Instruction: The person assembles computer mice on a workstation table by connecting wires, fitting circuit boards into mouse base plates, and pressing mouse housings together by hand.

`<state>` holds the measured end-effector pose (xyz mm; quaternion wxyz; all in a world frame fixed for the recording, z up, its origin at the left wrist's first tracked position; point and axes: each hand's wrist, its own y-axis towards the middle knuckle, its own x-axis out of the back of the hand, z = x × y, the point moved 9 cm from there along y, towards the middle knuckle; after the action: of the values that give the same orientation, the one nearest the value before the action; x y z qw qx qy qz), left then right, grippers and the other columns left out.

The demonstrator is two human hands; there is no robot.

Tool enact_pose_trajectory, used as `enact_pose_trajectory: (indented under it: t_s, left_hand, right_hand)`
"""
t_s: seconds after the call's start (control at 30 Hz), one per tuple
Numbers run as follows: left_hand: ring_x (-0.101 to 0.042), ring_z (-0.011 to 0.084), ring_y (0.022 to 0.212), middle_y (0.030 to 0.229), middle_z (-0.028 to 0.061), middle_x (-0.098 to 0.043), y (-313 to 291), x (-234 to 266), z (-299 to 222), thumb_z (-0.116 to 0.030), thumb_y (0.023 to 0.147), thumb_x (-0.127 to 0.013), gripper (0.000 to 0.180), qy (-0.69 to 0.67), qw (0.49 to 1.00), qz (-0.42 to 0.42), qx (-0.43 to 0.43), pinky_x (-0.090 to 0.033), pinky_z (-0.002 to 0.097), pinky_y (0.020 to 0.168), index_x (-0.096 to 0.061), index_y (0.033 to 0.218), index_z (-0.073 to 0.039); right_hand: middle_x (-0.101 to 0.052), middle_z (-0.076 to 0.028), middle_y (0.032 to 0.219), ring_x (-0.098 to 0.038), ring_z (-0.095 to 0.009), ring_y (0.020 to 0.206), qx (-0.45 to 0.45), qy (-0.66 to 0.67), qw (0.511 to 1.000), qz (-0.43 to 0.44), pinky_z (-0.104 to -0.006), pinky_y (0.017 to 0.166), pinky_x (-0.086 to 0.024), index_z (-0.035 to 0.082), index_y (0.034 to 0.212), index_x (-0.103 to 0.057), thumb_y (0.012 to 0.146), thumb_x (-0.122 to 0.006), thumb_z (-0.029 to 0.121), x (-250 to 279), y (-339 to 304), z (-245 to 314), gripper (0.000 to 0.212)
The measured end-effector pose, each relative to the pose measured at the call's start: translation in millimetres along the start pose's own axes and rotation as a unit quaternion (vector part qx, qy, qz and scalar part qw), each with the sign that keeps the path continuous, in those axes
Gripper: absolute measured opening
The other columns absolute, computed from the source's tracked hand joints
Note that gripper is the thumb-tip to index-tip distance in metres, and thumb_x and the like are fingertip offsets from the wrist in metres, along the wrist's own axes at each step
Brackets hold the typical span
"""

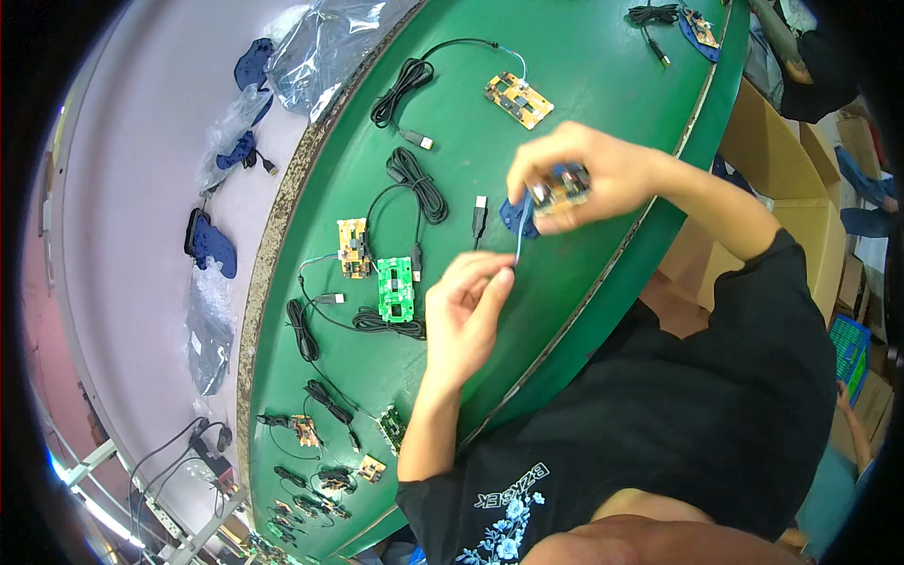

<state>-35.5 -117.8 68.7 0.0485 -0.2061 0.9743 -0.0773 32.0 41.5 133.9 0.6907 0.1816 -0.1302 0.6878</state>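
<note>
My right hand [589,174] grips a small circuit board [563,191] with dark components above the green table. A dark blue plastic shell part [519,218] shows just below it, partly hidden by my fingers; I cannot tell whether it is joined to the board. Thin bluish-white wires [521,240] run down from the board to my left hand [468,306]. The thumb and fingertips of that hand pinch the wires' lower end. Beside the left fingers is a black USB plug [480,217] on a cable, whose lower part passes behind the hand.
On the green table [565,66] lie a tan board [520,100], another tan board [354,249], a green board [395,289] and coiled black cables [416,185]. Several wired boards cluster lower left. Past the rim, a pale surface [141,188] carries blue shells [215,250] and plastic bags [325,56].
</note>
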Motion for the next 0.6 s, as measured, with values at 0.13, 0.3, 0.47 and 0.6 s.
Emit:
enact_pose_trajectory:
  t_s: [0.13, 0.3, 0.47, 0.6]
  left_hand:
    - [-0.048, 0.0032, 0.065, 0.087, 0.0011, -0.066, 21.4, -4.0, -15.8, -0.001, 0.093, -0.07, 0.019, 0.173, 0.974, -0.092, -0.111, -0.04, 0.0195, 0.057, -0.072, 0.112, 0.003]
    - [-0.052, 0.0064, 0.061, 0.082, 0.0047, -0.068, 22.9, -9.5, -10.0, -0.002, 0.087, -0.077, 0.016, 0.269, 0.945, -0.133, -0.128, -0.045, 0.0231, 0.057, -0.073, 0.102, 0.002]
    - [-0.054, 0.0099, 0.061, 0.08, 0.0072, -0.068, 24.2, -15.6, -20.3, -0.001, 0.087, -0.076, 0.011, 0.299, 0.93, -0.125, -0.173, -0.046, 0.0242, 0.058, -0.073, 0.097, 0.002]
    - [-0.058, 0.0163, 0.062, 0.084, 0.0099, -0.068, 25.5, -19.0, -22.9, -0.002, 0.088, -0.074, 0.009, 0.313, 0.922, -0.12, -0.194, -0.048, 0.0288, 0.06, -0.073, 0.097, 0.002]
  right_hand:
    - [-0.062, -0.003, 0.087, -0.057, -0.013, 0.083, 0.057, -0.001, 0.995, -0.085, -0.0292, 0.077, -0.047, 0.005, 0.102, -0.067, 0.086, -0.08, 0.023, 0.6, 21.7, -30.4, 0.027]
    - [-0.061, -0.003, 0.083, -0.056, -0.012, 0.082, 0.045, -0.013, 0.992, -0.121, -0.0297, 0.074, -0.046, 0.004, 0.1, -0.066, 0.087, -0.079, 0.022, -1.3, 12.3, -38.3, 0.026]
    - [-0.061, -0.003, 0.087, -0.055, -0.014, 0.079, 0.062, -0.028, 0.989, -0.132, -0.0294, 0.073, -0.047, 0.003, 0.103, -0.066, 0.087, -0.077, 0.019, 3.9, 12.1, -33.8, 0.025]
    - [-0.066, -0.003, 0.086, -0.058, -0.013, 0.079, 0.051, -0.019, 0.988, -0.142, -0.0298, 0.075, -0.049, 0.002, 0.098, -0.066, 0.088, -0.077, 0.022, 5.2, 11.6, -33.2, 0.024]
